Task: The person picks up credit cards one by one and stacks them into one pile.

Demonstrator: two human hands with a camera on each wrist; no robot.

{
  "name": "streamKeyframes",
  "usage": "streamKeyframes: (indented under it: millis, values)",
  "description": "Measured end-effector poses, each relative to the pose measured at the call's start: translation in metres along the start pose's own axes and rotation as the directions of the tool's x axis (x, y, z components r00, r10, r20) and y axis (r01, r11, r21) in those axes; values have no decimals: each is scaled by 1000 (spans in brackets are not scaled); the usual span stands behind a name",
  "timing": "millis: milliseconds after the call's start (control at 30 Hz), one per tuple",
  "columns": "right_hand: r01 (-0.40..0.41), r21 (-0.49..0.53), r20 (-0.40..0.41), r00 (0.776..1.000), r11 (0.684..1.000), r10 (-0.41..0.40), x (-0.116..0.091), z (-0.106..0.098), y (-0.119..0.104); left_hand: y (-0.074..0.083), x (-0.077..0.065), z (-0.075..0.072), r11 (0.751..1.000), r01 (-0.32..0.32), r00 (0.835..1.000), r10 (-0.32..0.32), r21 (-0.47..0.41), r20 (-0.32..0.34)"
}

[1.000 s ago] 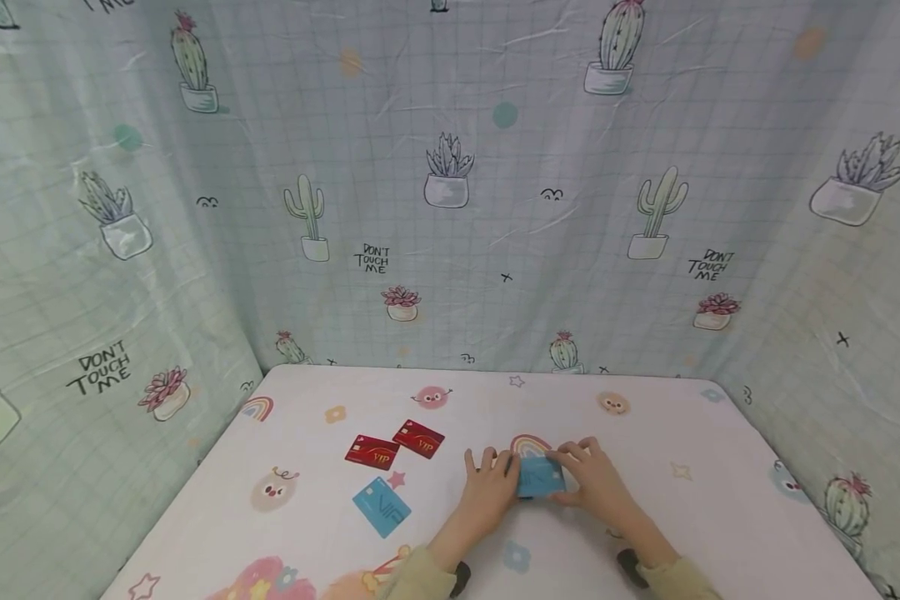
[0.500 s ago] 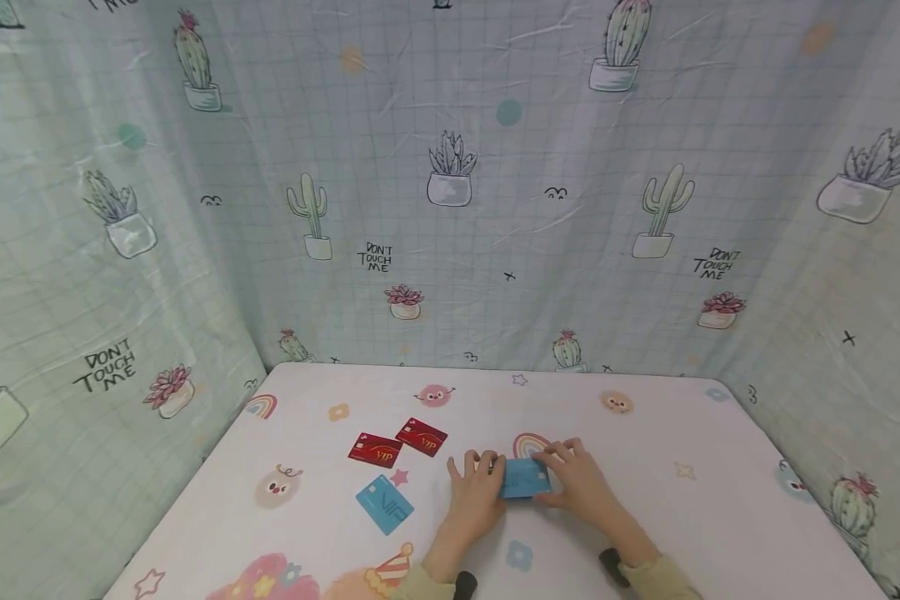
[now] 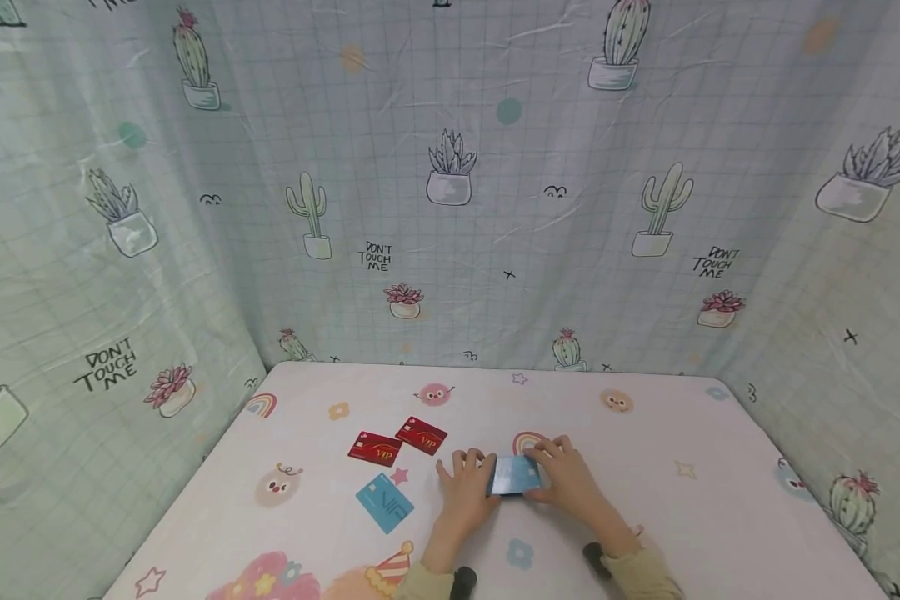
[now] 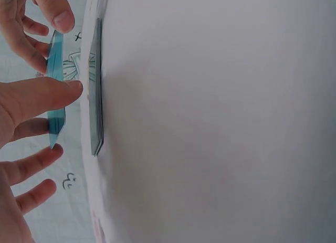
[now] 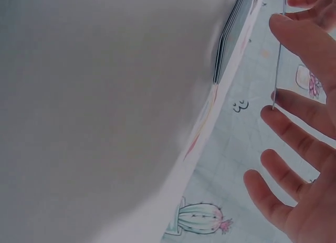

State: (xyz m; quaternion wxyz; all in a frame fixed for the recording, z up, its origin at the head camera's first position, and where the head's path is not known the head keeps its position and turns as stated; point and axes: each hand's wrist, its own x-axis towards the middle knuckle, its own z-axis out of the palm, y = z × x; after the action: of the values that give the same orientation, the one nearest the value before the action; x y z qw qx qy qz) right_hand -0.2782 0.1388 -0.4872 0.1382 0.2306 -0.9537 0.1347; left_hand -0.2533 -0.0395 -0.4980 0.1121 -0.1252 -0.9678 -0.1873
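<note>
A blue card (image 3: 515, 475) is held by both hands, one at each end. My left hand (image 3: 465, 497) pinches its left end between thumb and fingers. At the right end my right hand (image 3: 572, 485) grips it likewise. The left wrist view shows this card (image 4: 56, 67) raised above a neat stack of cards (image 4: 96, 96) lying on the table, with a gap between them. The right wrist view catches the held card edge-on, a thin line, and the end of the stack (image 5: 227, 41). From the head, the held card mostly hides the stack.
Left of the hands lie two red VIP cards (image 3: 376, 449) (image 3: 422, 435), their corners close together, and a turned blue VIP card (image 3: 385, 502). The white table (image 3: 630, 450) has a printed cover. Cactus-print curtains (image 3: 450, 250) hang behind and at both sides.
Both hands have shifted left with the blue card between them. Its surface now catches bright glare. The loose cards on the left have stayed put.
</note>
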Motion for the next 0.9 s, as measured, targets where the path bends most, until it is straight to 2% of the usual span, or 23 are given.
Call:
streamKeyframes:
  millis: [267,667,900]
  values:
    - [-41,7,39,998,999,41,4,5,-2,-10,4,6,999,-4,1000,3,-33,-16]
    - [-68,48,113,992,997,62,5,6,-2,-12,9,2,1000,-21,997,21,6,71]
    - [-52,34,142,989,998,47,5,5,-3,-15,10,0,998,-68,992,67,1,111]
